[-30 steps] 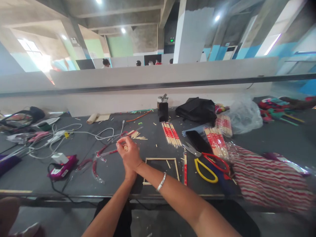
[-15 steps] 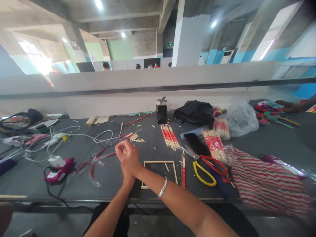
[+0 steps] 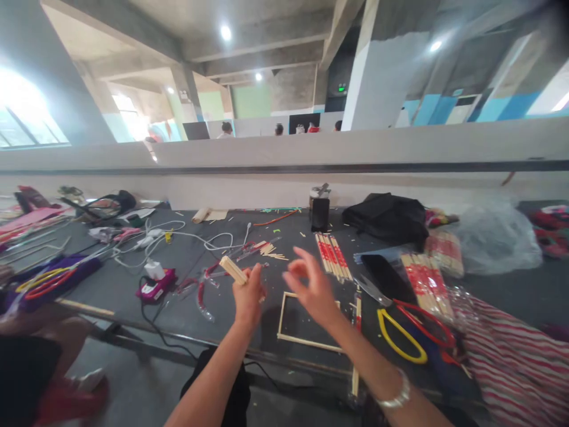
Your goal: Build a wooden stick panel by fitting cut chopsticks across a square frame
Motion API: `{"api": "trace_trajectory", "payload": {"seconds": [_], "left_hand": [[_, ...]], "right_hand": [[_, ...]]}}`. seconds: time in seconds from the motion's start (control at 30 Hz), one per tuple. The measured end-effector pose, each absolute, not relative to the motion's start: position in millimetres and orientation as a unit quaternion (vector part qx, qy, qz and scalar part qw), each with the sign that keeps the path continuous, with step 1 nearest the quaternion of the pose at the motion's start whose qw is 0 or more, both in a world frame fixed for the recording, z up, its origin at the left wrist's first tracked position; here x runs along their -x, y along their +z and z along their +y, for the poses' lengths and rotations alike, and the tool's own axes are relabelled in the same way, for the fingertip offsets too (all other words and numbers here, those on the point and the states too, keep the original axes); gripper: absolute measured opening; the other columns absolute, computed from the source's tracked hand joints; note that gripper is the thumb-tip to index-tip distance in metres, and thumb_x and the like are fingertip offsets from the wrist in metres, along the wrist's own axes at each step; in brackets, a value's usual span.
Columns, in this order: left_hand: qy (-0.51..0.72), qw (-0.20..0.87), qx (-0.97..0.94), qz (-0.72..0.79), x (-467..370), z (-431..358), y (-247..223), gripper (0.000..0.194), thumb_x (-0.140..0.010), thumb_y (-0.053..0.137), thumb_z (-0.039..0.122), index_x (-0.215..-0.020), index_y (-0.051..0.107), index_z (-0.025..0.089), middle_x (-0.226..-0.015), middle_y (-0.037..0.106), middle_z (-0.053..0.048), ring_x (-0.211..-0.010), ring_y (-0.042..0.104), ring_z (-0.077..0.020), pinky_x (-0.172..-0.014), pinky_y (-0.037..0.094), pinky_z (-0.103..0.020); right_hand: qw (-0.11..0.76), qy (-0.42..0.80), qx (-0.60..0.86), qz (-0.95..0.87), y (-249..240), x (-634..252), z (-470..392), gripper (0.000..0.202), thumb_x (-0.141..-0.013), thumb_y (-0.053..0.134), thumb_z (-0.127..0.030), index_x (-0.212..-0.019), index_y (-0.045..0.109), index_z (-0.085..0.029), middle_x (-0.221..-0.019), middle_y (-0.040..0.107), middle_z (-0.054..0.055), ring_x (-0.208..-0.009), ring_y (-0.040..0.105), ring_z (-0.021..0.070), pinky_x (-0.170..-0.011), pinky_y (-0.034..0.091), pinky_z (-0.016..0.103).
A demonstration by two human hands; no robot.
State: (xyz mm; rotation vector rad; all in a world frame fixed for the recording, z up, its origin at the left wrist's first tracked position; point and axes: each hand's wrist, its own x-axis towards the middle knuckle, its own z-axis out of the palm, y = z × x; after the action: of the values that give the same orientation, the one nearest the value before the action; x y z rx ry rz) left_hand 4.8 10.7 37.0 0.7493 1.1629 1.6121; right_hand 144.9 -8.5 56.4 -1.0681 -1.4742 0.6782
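Holding sticks [image 3: 233,270], left fingers [image 3: 255,281] clamp around them; right fingers [image 3: 315,268] hang apart; red wrappers [image 3: 329,255] are unreadable.

The two hands, clasped together a second earlier, had come apart. The left hand [image 3: 251,299] alone gripped the bundle of sticks [image 3: 232,270], whose pale length, barely visible before, now stuck out toward ten o'clock. The right hand [image 3: 315,292] had moved off to the left one's three o'clock and hung over the twelve o'clock side of the stick frame [image 3: 306,342], fingers loosely bent; it seemed to hold nothing, though blur left that unsure. The frame's six o'clock bar, mostly hidden earlier, had come into sight. The view had swung left, bringing in yellow-and-red scissors [image 3: 47,281] between eight and nine o'clock.
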Motion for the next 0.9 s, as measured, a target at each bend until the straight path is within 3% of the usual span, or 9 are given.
{"api": "trace_trajectory", "payload": {"seconds": [0.13, 0.3, 0.57, 0.77, 0.9], "left_hand": [[0.673, 0.617, -0.267, 0.309, -5, -6, 65, 0.048, -0.073, 0.070, 0.037, -0.058, 0.027, 0.021, -0.042, 0.018, 0.013, -0.035, 0.019, -0.0031, -0.040, 0.027, -0.019], [0.645, 0.703, -0.197, 0.226, -17, -19, 86, 0.052, -0.078, 0.066, 0.030, -0.054, 0.021, 0.020, -0.040, 0.014, 0.012, -0.034, 0.016, -0.0029, -0.041, 0.030, -0.019], [0.640, 0.735, -0.106, 0.197, -16, -14, 84, 0.052, -0.088, 0.055, 0.029, -0.054, 0.017, 0.019, -0.042, 0.014, 0.010, -0.035, 0.019, -0.0030, -0.042, 0.030, -0.017], [0.672, 0.677, -0.182, 0.242, -10, -6, 64, 0.052, -0.085, 0.060, 0.036, -0.055, 0.020, 0.020, -0.042, 0.016, 0.011, -0.035, 0.019, -0.0032, -0.043, 0.030, -0.018], [0.680, 0.463, -0.357, 0.443, 0, 9, 21, 0.048, -0.079, 0.061, 0.046, -0.054, 0.030, 0.021, -0.043, 0.024, 0.011, -0.037, 0.026, -0.0046, -0.044, 0.030, -0.020]], "right_hand": [[0.532, 0.354, 0.549, -0.538, 35, -209, -40, 0.039, -0.078, 0.059, -0.048, -0.105, 0.059, -0.020, -0.073, 0.065, 0.004, -0.067, 0.064, 0.0198, -0.069, 0.054, 0.035], [0.509, 0.388, 0.573, -0.512, 14, -232, -87, 0.032, -0.076, 0.061, -0.049, -0.093, 0.066, -0.022, -0.058, 0.061, 0.001, -0.054, 0.059, 0.0182, -0.055, 0.051, 0.031], [0.509, 0.388, 0.589, -0.494, 0, -246, -108, 0.029, -0.076, 0.060, -0.050, -0.087, 0.066, -0.025, -0.057, 0.059, 0.001, -0.052, 0.058, 0.0187, -0.054, 0.051, 0.031], [0.444, 0.278, 0.639, -0.563, -3, -269, -113, 0.031, -0.081, 0.054, -0.049, -0.092, 0.067, -0.023, -0.068, 0.068, 0.003, -0.062, 0.066, 0.0200, -0.062, 0.055, 0.030], [0.401, 0.060, 0.678, -0.613, -3, -308, -110, 0.031, -0.084, 0.049, -0.045, -0.097, 0.066, -0.022, -0.093, 0.071, 0.007, -0.075, 0.067, 0.0210, -0.074, 0.054, 0.033]]}}
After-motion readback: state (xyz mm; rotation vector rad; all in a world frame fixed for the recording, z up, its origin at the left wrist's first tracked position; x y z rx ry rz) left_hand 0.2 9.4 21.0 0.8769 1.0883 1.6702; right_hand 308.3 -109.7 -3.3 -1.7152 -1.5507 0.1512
